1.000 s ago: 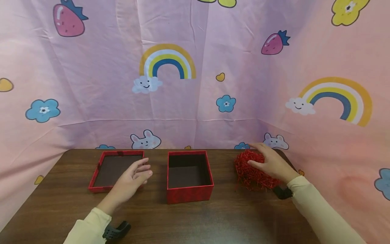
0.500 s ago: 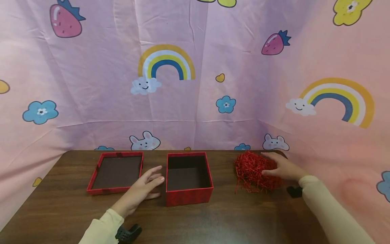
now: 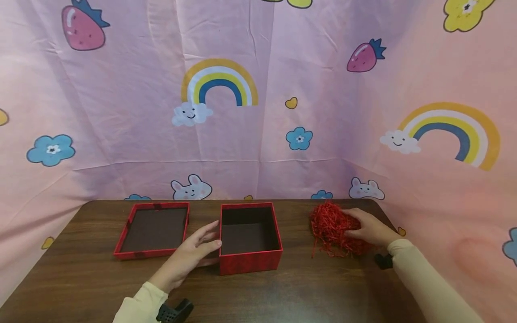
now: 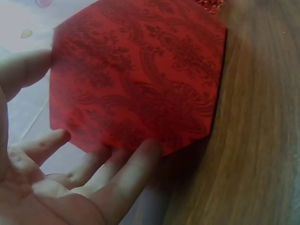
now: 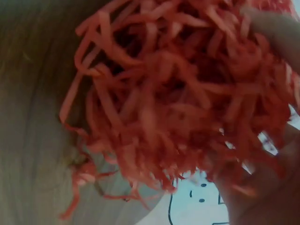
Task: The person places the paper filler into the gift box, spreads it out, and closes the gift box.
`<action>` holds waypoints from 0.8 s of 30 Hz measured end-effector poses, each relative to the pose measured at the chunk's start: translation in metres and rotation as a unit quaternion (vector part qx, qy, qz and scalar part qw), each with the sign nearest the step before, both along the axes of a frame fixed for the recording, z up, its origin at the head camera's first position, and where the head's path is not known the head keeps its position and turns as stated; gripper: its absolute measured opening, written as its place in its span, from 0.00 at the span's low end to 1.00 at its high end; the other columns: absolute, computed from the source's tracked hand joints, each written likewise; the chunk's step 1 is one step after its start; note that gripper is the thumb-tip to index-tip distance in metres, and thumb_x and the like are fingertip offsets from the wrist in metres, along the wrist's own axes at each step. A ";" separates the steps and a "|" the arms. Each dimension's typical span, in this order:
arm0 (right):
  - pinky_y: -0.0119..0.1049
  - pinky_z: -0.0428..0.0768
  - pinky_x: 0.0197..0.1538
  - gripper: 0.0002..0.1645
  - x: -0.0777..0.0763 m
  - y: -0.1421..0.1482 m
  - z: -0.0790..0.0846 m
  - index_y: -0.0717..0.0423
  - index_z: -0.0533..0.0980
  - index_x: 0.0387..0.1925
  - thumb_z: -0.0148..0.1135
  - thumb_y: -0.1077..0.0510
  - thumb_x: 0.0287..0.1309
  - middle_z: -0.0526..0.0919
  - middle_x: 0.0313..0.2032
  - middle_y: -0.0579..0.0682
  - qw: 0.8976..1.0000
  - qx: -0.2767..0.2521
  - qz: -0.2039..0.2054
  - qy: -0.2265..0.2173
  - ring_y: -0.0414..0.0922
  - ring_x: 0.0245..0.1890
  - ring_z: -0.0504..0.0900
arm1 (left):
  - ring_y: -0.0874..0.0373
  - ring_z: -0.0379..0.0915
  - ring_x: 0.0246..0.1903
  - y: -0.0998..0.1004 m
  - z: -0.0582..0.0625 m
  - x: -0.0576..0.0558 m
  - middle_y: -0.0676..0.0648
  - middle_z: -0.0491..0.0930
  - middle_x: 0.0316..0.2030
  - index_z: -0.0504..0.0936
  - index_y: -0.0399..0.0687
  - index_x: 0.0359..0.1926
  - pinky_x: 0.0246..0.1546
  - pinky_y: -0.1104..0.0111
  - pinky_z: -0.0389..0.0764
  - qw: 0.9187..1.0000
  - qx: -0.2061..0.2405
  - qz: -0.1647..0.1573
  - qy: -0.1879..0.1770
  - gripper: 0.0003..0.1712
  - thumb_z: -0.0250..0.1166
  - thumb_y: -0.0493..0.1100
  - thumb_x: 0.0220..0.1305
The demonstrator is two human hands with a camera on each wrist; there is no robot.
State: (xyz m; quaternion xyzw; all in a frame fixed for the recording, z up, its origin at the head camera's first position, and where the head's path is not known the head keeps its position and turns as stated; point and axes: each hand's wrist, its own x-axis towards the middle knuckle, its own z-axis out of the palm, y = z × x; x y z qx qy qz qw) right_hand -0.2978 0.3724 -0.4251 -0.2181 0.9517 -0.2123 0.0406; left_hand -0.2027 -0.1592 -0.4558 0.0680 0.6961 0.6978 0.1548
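A red box (image 3: 251, 262) with a dark inside stands at the middle of the wooden table, its mouth facing up. My left hand (image 3: 189, 256) is at its left side, thumb tip by the near corner. In the left wrist view the fingers (image 4: 133, 176) reach fairly straight to the box's patterned red wall (image 4: 140, 75). To the right lies a heap of red shredded paper (image 3: 329, 226). My right hand (image 3: 371, 229) grips its right end between thumb and fingers; the fingertips are hidden among the strands (image 5: 154, 89) in the right wrist view.
A shallow red lid (image 3: 119, 235) with a dark inside lies on the left of the table (image 3: 282, 296). Behind the table and along its sides hangs a pink and purple cloth (image 3: 133, 89) printed with rainbows, strawberries and flowers.
My left hand has moved right from beside the lid to the box's left side. My right hand has come down from above the shredded paper into its right end.
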 end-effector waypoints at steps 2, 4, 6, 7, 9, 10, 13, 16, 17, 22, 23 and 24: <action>0.64 0.77 0.60 0.39 -0.002 -0.002 -0.004 0.63 0.70 0.70 0.73 0.53 0.62 0.79 0.59 0.60 1.000 -0.006 -0.006 0.000 0.61 0.59 0.77 | 0.33 0.65 0.70 -0.001 0.000 0.001 0.29 0.52 0.77 0.54 0.55 0.81 0.57 0.49 0.82 1.000 -0.005 0.003 -0.002 0.42 0.64 0.49 0.74; 0.63 0.79 0.59 0.35 -0.003 -0.004 -0.008 0.63 0.72 0.67 0.73 0.56 0.62 0.81 0.58 0.59 1.000 -0.012 -0.008 -0.003 0.59 0.57 0.79 | 0.33 0.65 0.69 -0.001 0.001 0.002 0.28 0.53 0.77 0.54 0.54 0.81 0.56 0.49 0.83 1.000 -0.008 0.006 -0.002 0.42 0.64 0.49 0.74; 0.61 0.80 0.58 0.32 -0.003 -0.006 -0.011 0.62 0.74 0.65 0.72 0.58 0.62 0.82 0.56 0.58 1.000 -0.015 -0.014 -0.008 0.57 0.55 0.80 | 0.33 0.65 0.69 0.000 0.000 0.002 0.27 0.53 0.76 0.55 0.52 0.81 0.54 0.48 0.84 1.000 -0.010 0.009 -0.003 0.43 0.65 0.49 0.74; 0.60 0.81 0.57 0.30 -0.003 -0.007 -0.011 0.62 0.75 0.64 0.72 0.59 0.62 0.82 0.55 0.57 1.000 -0.014 -0.020 -0.007 0.56 0.54 0.81 | 0.33 0.65 0.70 0.000 0.000 0.002 0.27 0.53 0.76 0.55 0.52 0.81 0.54 0.48 0.84 1.000 -0.009 0.010 -0.003 0.43 0.64 0.49 0.74; 0.59 0.82 0.56 0.27 -0.002 -0.008 -0.011 0.62 0.77 0.62 0.71 0.61 0.62 0.83 0.54 0.57 1.000 -0.013 -0.027 0.000 0.56 0.53 0.82 | 0.34 0.66 0.69 0.001 -0.001 0.001 0.27 0.54 0.76 0.55 0.52 0.81 0.52 0.48 0.85 1.000 -0.009 0.013 -0.004 0.42 0.65 0.49 0.74; 0.59 0.82 0.55 0.26 -0.001 -0.009 -0.010 0.62 0.78 0.61 0.71 0.62 0.62 0.84 0.53 0.57 1.000 -0.011 -0.028 0.008 0.56 0.52 0.82 | 0.34 0.66 0.69 0.002 -0.001 0.001 0.27 0.55 0.76 0.56 0.52 0.81 0.51 0.48 0.85 1.000 -0.008 0.014 -0.005 0.42 0.65 0.49 0.74; 0.60 0.82 0.55 0.23 0.000 -0.010 -0.006 0.62 0.80 0.58 0.71 0.64 0.62 0.85 0.52 0.57 0.999 -0.010 -0.033 0.026 0.57 0.52 0.83 | 0.34 0.66 0.69 0.002 -0.002 0.001 0.28 0.57 0.75 0.56 0.53 0.81 0.50 0.48 0.86 1.000 -0.013 0.017 -0.004 0.42 0.65 0.49 0.74; 0.60 0.82 0.55 0.21 0.001 -0.011 0.000 0.61 0.81 0.57 0.71 0.64 0.62 0.85 0.51 0.56 0.999 -0.006 -0.023 0.043 0.58 0.53 0.83 | 0.35 0.67 0.69 0.003 -0.002 0.002 0.28 0.58 0.74 0.56 0.53 0.81 0.49 0.48 0.86 1.000 -0.017 0.019 -0.002 0.42 0.65 0.49 0.74; 0.59 0.82 0.56 0.21 0.002 -0.012 0.002 0.60 0.81 0.56 0.71 0.64 0.62 0.85 0.51 0.55 0.999 -0.007 -0.026 0.045 0.57 0.53 0.83 | 0.35 0.67 0.69 0.003 -0.002 0.002 0.28 0.58 0.74 0.56 0.53 0.81 0.49 0.48 0.86 1.000 -0.019 0.020 -0.001 0.42 0.65 0.50 0.74; 0.58 0.83 0.55 0.20 0.003 -0.014 0.015 0.59 0.82 0.56 0.72 0.64 0.61 0.86 0.49 0.53 0.998 -0.002 -0.024 0.060 0.56 0.52 0.83 | 0.36 0.68 0.68 0.003 -0.001 0.002 0.29 0.61 0.73 0.56 0.53 0.81 0.49 0.48 0.86 1.000 -0.020 0.020 -0.003 0.41 0.65 0.49 0.74; 0.59 0.83 0.55 0.20 0.003 -0.015 0.018 0.59 0.82 0.56 0.71 0.64 0.62 0.86 0.49 0.53 0.998 0.002 -0.022 0.063 0.56 0.52 0.83 | 0.36 0.68 0.68 0.003 -0.001 0.002 0.29 0.61 0.73 0.56 0.53 0.81 0.49 0.48 0.86 1.000 -0.020 0.021 -0.004 0.41 0.65 0.49 0.74; 0.59 0.83 0.54 0.21 0.003 -0.016 0.021 0.59 0.82 0.56 0.71 0.64 0.62 0.86 0.49 0.53 0.998 0.006 -0.020 0.067 0.57 0.52 0.83 | 0.36 0.68 0.68 0.003 -0.001 0.002 0.30 0.61 0.73 0.56 0.53 0.81 0.49 0.48 0.86 1.000 -0.020 0.021 -0.004 0.41 0.65 0.50 0.74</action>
